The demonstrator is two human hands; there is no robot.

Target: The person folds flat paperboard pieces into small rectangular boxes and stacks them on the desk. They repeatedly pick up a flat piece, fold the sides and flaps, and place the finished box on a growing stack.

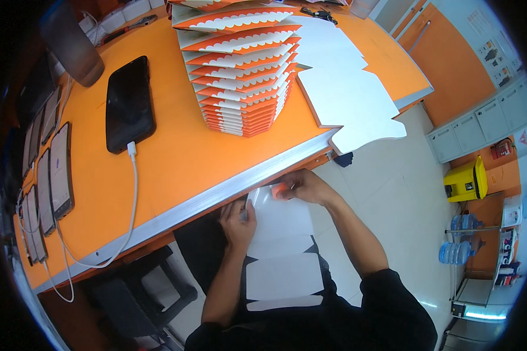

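A flat white cardboard box blank [284,278] with crease lines and side notches lies across my lap, below the table's front edge. My left hand [238,222] grips its upper left edge, thumb on the white face. At the upper right corner, my right hand [301,186] is closed on the blank, where a small orange patch [280,191] shows under the fingers. Whether that patch is a folded flap or a separate piece I cannot tell. On the table above stands a tall stack of nested orange-and-white paper boxes [243,88] with scalloped edges.
More flat white blanks [351,96] lie on the orange table [175,158], some overhanging its metal edge. A black phone [129,105] is plugged into a white cable [136,199]; several phones line the left side. A dark cup [73,50] stands behind them, and a black stool [143,292] is below left.
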